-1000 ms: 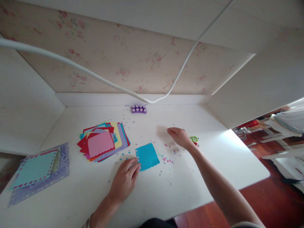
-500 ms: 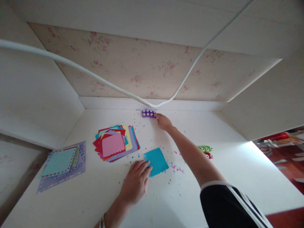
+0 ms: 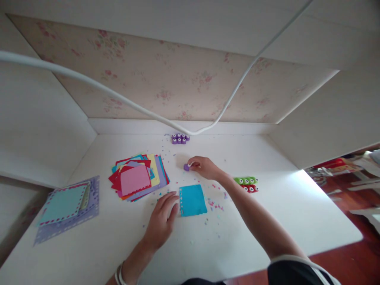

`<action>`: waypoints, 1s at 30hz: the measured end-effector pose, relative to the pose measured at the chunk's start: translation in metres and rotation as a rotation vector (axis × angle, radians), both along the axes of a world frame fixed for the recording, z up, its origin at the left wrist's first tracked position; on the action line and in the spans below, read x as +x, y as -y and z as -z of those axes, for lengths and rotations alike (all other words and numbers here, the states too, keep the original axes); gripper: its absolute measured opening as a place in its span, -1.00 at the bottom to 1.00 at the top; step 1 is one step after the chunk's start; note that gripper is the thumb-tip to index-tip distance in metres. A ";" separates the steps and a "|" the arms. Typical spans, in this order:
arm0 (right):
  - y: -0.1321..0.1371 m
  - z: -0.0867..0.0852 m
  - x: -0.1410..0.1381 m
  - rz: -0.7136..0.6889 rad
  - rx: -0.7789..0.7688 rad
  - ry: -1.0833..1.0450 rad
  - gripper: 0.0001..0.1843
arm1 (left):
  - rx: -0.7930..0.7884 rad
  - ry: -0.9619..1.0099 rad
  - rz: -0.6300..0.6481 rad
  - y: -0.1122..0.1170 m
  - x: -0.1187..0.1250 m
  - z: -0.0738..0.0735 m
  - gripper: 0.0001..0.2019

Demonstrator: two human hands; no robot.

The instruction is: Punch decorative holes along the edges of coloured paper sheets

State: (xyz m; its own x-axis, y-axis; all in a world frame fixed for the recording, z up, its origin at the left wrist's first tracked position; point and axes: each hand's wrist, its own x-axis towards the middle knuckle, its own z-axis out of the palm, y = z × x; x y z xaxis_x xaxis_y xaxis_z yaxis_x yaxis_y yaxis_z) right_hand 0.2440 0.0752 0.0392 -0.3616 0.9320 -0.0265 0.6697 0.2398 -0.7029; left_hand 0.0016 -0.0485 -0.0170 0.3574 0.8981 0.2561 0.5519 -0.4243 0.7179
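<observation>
Between the thumb and fingers of my right hand (image 3: 204, 167) is a small purple craft punch (image 3: 186, 167), held above the white table (image 3: 237, 237). Just nearer to me lies a blue square of paper (image 3: 192, 200), with punched holes down its left side and notches along its lower edge. My left hand (image 3: 162, 218) rests beside that left side, fingers apart, holding nothing. At the back stand several more purple punches (image 3: 179, 139) in two rows. To the right, partly behind my right forearm, are rows of green punches (image 3: 249, 181) and red punches (image 3: 252, 189).
A pile of coloured paper (image 3: 135, 180) lies left of centre. Further left are punched sheets, a pale turquoise one (image 3: 63, 202) on top. Tiny paper bits (image 3: 215, 206) are scattered about. A white cable (image 3: 118, 99) hangs across the view before the papered back wall.
My right hand has taken one purple punch from the back group and brought it nearer. My left hand has come off the blue paper, which now lies turned straighter.
</observation>
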 end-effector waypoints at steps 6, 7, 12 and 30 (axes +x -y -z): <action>0.066 -0.010 -0.028 -0.157 -0.303 -0.297 -0.75 | -0.263 0.202 -0.037 -0.009 -0.007 -0.009 -0.65; 0.071 -0.009 -0.032 -0.147 -0.310 -0.300 -0.75 | -0.269 0.209 -0.005 -0.010 -0.008 -0.010 -0.68; 0.085 0.000 -0.042 -0.135 -0.236 -0.258 -0.70 | -0.180 0.134 0.098 -0.014 -0.012 -0.010 -0.65; 0.110 0.009 0.008 0.284 -0.314 0.163 -0.85 | 0.130 -0.270 0.171 -0.006 -0.033 -0.005 -0.60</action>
